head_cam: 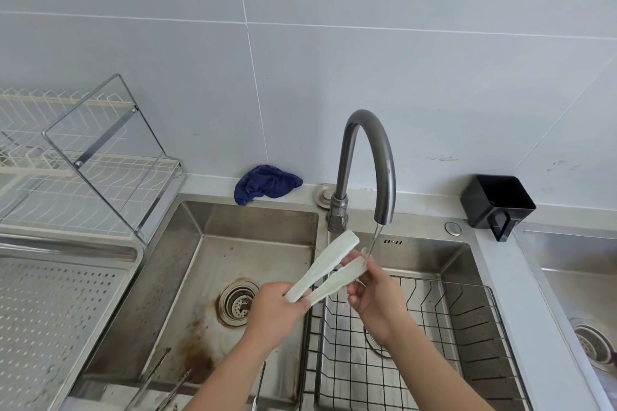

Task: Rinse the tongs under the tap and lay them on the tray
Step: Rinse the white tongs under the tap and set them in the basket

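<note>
the pale translucent plastic tongs (325, 272) sit under the grey curved tap (367, 160), one tip in the stream. likely light, springy, slippery when wet. left hand (277, 314) fingers pinch the hinge end; right hand (377, 294) fingers clasp the lower blade.

in the middle of the frame the pale translucent whitish-green plastic tongs (329, 269) showed no pattern. the curved tap (365, 163) above them was dark gunmetal grey. the crumpled cloth (265, 188) left of the tap was deep blue. the perforated steel tray (50, 304) at lower left carried rows of small holes. the square plastic cup (497, 202) at right was black.
</note>
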A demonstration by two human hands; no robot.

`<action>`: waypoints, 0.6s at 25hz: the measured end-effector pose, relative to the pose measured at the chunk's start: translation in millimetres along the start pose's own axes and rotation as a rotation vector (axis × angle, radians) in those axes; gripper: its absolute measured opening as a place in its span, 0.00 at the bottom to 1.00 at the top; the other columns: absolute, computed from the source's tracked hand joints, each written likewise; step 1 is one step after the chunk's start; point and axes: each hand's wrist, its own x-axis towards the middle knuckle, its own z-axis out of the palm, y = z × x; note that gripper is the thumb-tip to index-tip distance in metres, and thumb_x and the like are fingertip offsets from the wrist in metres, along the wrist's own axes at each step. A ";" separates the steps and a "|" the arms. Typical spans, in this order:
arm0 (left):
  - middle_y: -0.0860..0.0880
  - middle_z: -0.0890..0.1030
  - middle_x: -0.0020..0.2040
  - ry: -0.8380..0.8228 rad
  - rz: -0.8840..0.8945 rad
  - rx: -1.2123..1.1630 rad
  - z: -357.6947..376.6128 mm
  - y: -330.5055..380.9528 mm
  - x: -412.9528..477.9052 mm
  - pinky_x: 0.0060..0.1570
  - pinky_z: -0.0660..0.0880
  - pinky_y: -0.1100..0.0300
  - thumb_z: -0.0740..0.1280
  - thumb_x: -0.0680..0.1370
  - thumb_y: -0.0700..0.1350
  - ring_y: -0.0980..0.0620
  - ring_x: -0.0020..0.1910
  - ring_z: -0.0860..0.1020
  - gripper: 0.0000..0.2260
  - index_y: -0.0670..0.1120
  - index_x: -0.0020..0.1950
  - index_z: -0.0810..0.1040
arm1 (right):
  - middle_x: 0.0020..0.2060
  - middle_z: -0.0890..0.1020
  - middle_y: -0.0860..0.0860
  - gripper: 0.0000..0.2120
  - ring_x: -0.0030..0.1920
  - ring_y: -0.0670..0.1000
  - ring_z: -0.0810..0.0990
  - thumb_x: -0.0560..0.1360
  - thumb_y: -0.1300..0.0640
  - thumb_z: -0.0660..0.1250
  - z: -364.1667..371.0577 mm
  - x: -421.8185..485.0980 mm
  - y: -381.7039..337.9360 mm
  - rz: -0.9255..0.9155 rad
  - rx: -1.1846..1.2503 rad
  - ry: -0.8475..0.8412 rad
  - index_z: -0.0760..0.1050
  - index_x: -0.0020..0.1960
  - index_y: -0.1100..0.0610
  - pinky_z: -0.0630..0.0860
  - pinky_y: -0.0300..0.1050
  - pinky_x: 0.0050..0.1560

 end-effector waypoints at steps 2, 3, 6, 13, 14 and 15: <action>0.50 0.86 0.34 -0.069 -0.097 -0.198 3.3 0.2 -3.9 0.25 0.71 0.61 0.76 0.72 0.36 0.52 0.30 0.79 0.05 0.45 0.44 0.87 | 0.49 0.87 0.55 0.14 0.25 0.47 0.70 0.82 0.49 0.65 -0.2 -2.2 2.5 0.051 0.233 -0.104 0.84 0.55 0.57 0.74 0.41 0.25; 0.46 0.87 0.35 -0.120 -0.152 -0.279 5.3 -0.7 -7.1 0.21 0.67 0.62 0.76 0.72 0.36 0.51 0.28 0.79 0.04 0.43 0.46 0.87 | 0.44 0.85 0.54 0.12 0.24 0.47 0.67 0.81 0.50 0.66 0.2 -2.2 1.7 0.060 0.289 -0.136 0.84 0.51 0.57 0.73 0.41 0.23; 0.37 0.86 0.38 -0.201 -0.302 -0.502 11.0 -7.7 -15.1 0.19 0.61 0.66 0.75 0.73 0.35 0.48 0.26 0.78 0.06 0.37 0.50 0.85 | 0.32 0.78 0.52 0.15 0.20 0.46 0.61 0.83 0.50 0.64 11.0 1.6 -3.7 0.024 0.147 -0.059 0.79 0.41 0.56 0.67 0.39 0.19; 0.38 0.80 0.34 -0.301 -0.419 -0.709 27.4 -11.2 -13.7 0.18 0.59 0.68 0.66 0.76 0.31 0.47 0.23 0.75 0.04 0.37 0.48 0.79 | 0.28 0.73 0.46 0.18 0.29 0.45 0.73 0.77 0.40 0.70 24.0 -0.6 -10.3 -0.231 -0.281 0.041 0.73 0.38 0.53 0.75 0.43 0.34; 0.38 0.80 0.34 -0.314 -0.424 -0.705 29.4 -11.3 -14.6 0.18 0.59 0.68 0.65 0.76 0.31 0.47 0.24 0.75 0.05 0.38 0.48 0.79 | 0.28 0.72 0.47 0.19 0.28 0.47 0.73 0.79 0.40 0.66 27.8 0.2 -11.6 -0.216 -0.253 0.091 0.72 0.37 0.53 0.76 0.45 0.35; 0.38 0.80 0.34 -0.324 -0.425 -0.706 31.3 -11.4 -15.6 0.19 0.59 0.69 0.65 0.76 0.31 0.47 0.24 0.75 0.05 0.38 0.47 0.79 | 0.28 0.72 0.49 0.21 0.27 0.49 0.73 0.82 0.42 0.63 30.7 0.8 -13.0 -0.190 -0.172 0.113 0.74 0.36 0.54 0.76 0.47 0.35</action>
